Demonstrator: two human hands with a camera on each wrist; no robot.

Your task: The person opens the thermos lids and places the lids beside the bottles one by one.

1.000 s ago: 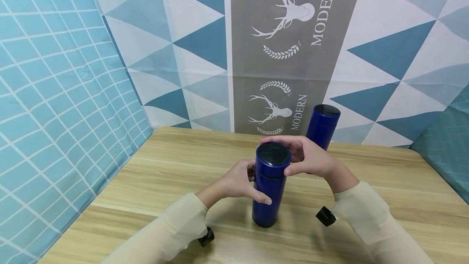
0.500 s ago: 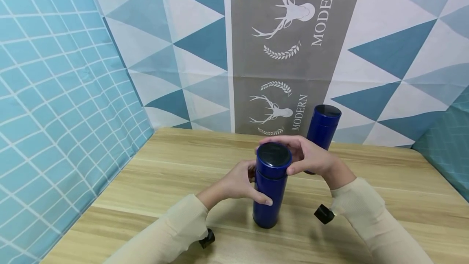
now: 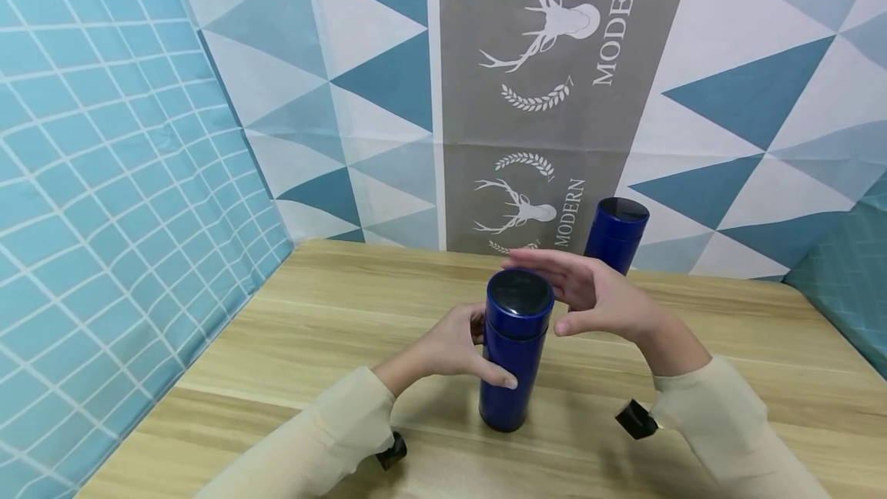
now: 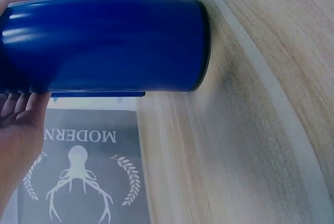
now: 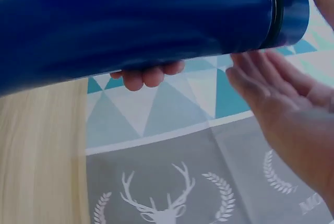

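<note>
A blue thermos flask (image 3: 514,349) with a glossy black-topped lid (image 3: 520,295) stands on the wooden table. My left hand (image 3: 453,345) grips its body from the left, thumb across the front and fingers wrapped behind. In the right wrist view, the left fingertips (image 5: 143,79) show along the flask's far side. My right hand (image 3: 606,305) is spread beside the lid, its thumb apart from it and its fingers reaching behind the top. The left wrist view shows the flask's lower body (image 4: 115,44) and dark base rim close to the tabletop.
A second blue flask (image 3: 614,243) stands farther back on the right, partly hidden by my right hand. The wooden table (image 3: 333,283) ends at a patterned backdrop (image 3: 388,83) behind. A blue grid-patterned sheet (image 3: 125,145) hangs at the left.
My right hand has come off the lid and moved slightly right, fingers spreading. The left hand and the gripped flask have stayed in place.
</note>
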